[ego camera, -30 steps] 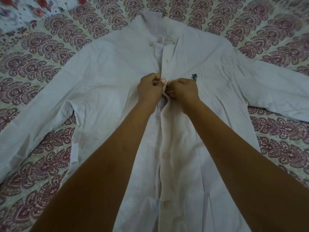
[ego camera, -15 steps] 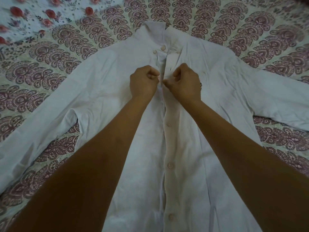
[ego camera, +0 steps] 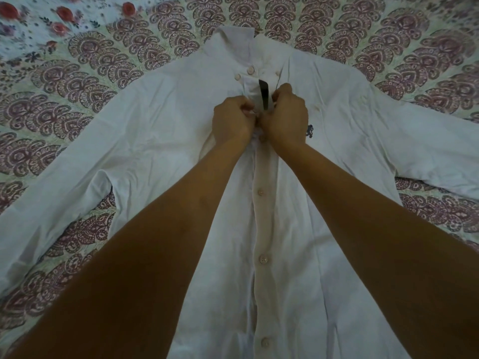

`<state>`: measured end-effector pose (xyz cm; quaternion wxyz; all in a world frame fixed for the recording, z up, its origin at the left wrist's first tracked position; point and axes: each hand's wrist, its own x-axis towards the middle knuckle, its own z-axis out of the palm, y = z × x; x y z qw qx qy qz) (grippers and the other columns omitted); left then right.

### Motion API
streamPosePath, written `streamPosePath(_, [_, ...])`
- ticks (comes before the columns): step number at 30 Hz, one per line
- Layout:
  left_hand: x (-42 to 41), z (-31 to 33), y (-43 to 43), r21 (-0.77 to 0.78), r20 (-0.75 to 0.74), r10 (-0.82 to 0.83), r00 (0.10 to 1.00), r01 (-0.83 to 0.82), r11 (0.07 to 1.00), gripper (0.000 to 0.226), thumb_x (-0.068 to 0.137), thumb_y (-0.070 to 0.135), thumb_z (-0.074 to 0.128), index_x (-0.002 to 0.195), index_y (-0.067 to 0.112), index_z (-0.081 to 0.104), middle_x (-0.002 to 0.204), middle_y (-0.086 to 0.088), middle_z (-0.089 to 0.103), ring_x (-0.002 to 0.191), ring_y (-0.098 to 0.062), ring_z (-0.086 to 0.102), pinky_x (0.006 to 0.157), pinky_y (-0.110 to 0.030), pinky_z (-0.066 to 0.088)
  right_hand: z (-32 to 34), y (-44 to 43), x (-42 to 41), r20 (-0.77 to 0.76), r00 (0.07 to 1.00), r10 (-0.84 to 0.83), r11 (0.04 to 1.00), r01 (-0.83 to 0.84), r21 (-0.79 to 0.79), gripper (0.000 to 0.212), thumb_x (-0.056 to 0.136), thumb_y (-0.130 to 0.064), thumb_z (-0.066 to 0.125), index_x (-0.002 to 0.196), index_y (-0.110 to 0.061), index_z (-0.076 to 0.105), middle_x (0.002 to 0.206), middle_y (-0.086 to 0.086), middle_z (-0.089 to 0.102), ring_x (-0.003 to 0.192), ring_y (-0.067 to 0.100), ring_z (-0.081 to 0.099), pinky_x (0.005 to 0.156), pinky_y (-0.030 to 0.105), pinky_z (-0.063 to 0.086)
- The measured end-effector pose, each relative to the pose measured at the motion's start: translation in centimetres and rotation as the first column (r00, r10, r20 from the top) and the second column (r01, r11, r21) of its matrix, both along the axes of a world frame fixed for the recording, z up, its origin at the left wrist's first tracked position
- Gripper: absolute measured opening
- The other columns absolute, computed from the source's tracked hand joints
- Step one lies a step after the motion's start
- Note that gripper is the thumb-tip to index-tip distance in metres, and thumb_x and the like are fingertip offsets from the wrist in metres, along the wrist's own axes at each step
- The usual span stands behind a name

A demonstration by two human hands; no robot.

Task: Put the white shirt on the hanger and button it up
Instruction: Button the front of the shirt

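The white shirt [ego camera: 160,130] lies flat and face up on the bed, sleeves spread out to both sides, collar at the far end. Several buttons down its front placket [ego camera: 261,229] are fastened. My left hand [ego camera: 232,121] and my right hand [ego camera: 285,117] are side by side at chest height, each pinching one edge of the placket. Between them the shirt gapes a little, and a dark strip [ego camera: 264,97] shows inside the gap; whether it is the hanger I cannot tell. A small dark logo [ego camera: 309,130] sits just right of my right hand.
The shirt rests on a bedspread [ego camera: 77,81] with a maroon paisley pattern. A floral cloth with red flowers [ego camera: 33,19] lies at the far left corner. My forearms cover much of the shirt's lower front.
Both hands moved up the placket from the lower chest button to the one above. The placket now gapes above them, showing a dark strip inside.
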<state>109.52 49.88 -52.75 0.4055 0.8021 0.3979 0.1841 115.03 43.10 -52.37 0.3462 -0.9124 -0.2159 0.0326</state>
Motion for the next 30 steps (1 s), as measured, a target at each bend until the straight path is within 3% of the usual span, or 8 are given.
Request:
streamPosePath(3, [0.8,-0.1,-0.2,-0.046,-0.049,0.058,0.997,-0.061,0.997,0.014,0.080,0.009,0.059,0.086,0.016,0.070,0.096,-0.003,0.071,0.088,-0.017,0.065,0.072,-0.021,0.048,-0.4,-0.4,0.7,-0.190,0.981,-0.035,0.979,0.072,0.190,0.017,0.079,-0.009,0.057,0.084,0.006,0.061,0.076,0.010,0.058,0.068,0.017,0.051,0.059,0.022,0.036])
streamPosePath(6, [1.4,-0.4,0.1,-0.094,-0.093,0.078,0.993,-0.087,0.992,0.008,0.081,0.018,0.063,0.084,0.015,0.069,0.096,-0.003,0.070,0.089,-0.019,0.065,0.079,-0.030,0.053,-1.3,-0.9,1.1,-0.408,0.912,-0.030,0.938,0.166,0.304,0.019,0.073,-0.004,0.058,0.080,0.014,0.062,0.068,0.016,0.059,0.063,0.022,0.055,0.062,0.039,0.052])
streamPosePath(8, [1.6,-0.4,0.1,-0.115,-0.126,0.082,0.989,-0.097,0.989,0.012,0.082,0.019,0.060,0.088,0.013,0.069,0.097,-0.004,0.069,0.090,-0.020,0.064,0.082,-0.034,0.054,-1.7,-1.4,1.2,-0.471,0.882,-0.008,0.919,0.192,0.343,0.022,0.076,-0.008,0.059,0.081,0.014,0.062,0.069,0.019,0.061,0.064,0.025,0.057,0.068,0.050,0.054])
streamPosePath(14, [0.4,0.3,0.1,-0.238,0.018,0.039,0.999,-0.033,0.971,0.027,0.080,0.010,0.061,0.056,0.021,0.058,0.062,0.003,0.059,0.074,-0.019,0.062,0.072,-0.028,0.051,-1.8,-1.6,1.1,-0.540,0.840,0.052,0.894,0.201,0.400,0.015,0.074,-0.011,0.062,0.065,0.000,0.064,0.067,0.015,0.061,0.066,0.025,0.058,0.076,0.051,0.053])
streamPosePath(17, [-0.4,0.8,0.0,-0.300,0.080,0.033,0.996,-0.007,0.954,0.027,0.078,0.005,0.062,0.058,0.023,0.062,0.066,0.001,0.065,0.080,-0.023,0.067,0.080,-0.033,0.057,-1.5,-1.6,0.9,-0.556,0.825,0.101,0.896,0.168,0.412,0.015,0.070,-0.013,0.059,0.060,-0.001,0.061,0.069,0.020,0.059,0.068,0.028,0.057,0.078,0.054,0.052])
streamPosePath(20, [-0.5,1.5,-0.2,-0.283,0.098,0.045,0.994,-0.015,0.959,0.028,0.078,0.003,0.063,0.058,0.022,0.060,0.063,0.002,0.064,0.069,-0.017,0.065,0.076,-0.030,0.057,-1.0,-1.8,0.5,-0.570,0.813,0.122,0.887,0.168,0.429,0.020,0.076,-0.005,0.056,0.059,-0.013,0.064,0.075,0.025,0.063,0.072,0.032,0.060,0.080,0.058,0.052])
streamPosePath(23, [-0.4,2.0,-0.5,-0.271,0.127,0.071,0.989,-0.034,0.962,0.025,0.077,0.003,0.064,0.061,0.021,0.059,0.062,0.001,0.064,0.062,-0.014,0.063,0.074,-0.029,0.058,-0.7,-2.2,0.3,-0.560,0.817,0.137,0.880,0.159,0.448,0.019,0.075,-0.006,0.055,0.060,-0.013,0.064,0.076,0.025,0.064,0.074,0.032,0.061,0.082,0.056,0.051])
streamPosePath(30, [-0.3,2.0,-0.7,-0.149,0.074,0.049,0.996,-0.037,0.988,0.008,0.076,0.006,0.067,0.082,0.008,0.071,0.087,-0.009,0.072,0.086,-0.022,0.068,0.087,-0.034,0.054,-0.1,-2.8,-0.4,-0.581,0.786,0.211,0.836,0.163,0.525,0.028,0.084,0.005,0.048,0.064,-0.009,0.062,0.066,0.012,0.058,0.070,0.026,0.056,0.072,0.037,0.049])
